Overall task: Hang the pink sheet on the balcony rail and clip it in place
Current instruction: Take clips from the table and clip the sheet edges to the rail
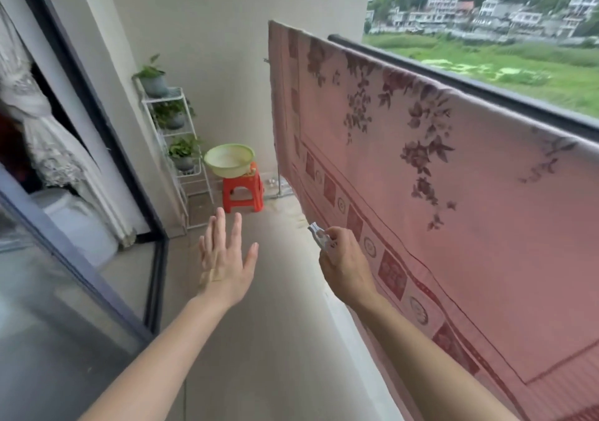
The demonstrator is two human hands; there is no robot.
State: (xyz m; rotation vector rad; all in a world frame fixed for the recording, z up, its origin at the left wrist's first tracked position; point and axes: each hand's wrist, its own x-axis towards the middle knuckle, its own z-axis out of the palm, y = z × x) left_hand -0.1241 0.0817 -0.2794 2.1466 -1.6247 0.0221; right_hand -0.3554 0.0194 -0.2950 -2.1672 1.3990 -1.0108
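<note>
The pink sheet (pixel 421 174) with dark flower prints and a patterned border hangs draped over the dark balcony rail (pixel 486 88) on the right. It reaches down toward the floor. My right hand (pixel 343 265) is closed around pale clips (pixel 319 234) just in front of the sheet's lower border. Fingers spread and holding nothing, my left hand (pixel 225 258) hovers over the balcony floor to the left of the right hand.
A red plastic stool (pixel 243 193) carries a pale green basin (pixel 229 158) at the far end. A white wire rack (pixel 176 148) with potted plants stands by the wall. Dark-framed glass doors (pixel 97 258) run along the left. The grey floor lies between.
</note>
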